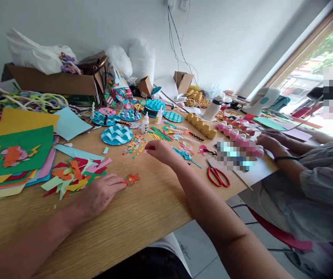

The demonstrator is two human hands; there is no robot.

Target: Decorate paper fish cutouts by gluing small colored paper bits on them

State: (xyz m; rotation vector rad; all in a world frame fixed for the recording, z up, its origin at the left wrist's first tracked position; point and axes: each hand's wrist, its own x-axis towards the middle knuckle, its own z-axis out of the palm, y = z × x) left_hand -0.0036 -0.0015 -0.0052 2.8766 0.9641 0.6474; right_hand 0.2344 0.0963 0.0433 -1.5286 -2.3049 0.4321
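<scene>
Fingers (122, 183) touch the orange fish's (131, 179) edge, bare wood nearer.

Item one: paper fish (131, 179), orange, its body marked with small green and other coloured spots, lying flat on the wooden table (151, 205), tail to the right. Item two: paper dots (134, 146), multicoloured, loose, scattered in a cluster beyond the fish

We see an orange fish (131, 179) with coloured dots, red-handled scissors (218, 176), and a disc (116, 135) in blue waves.
</scene>
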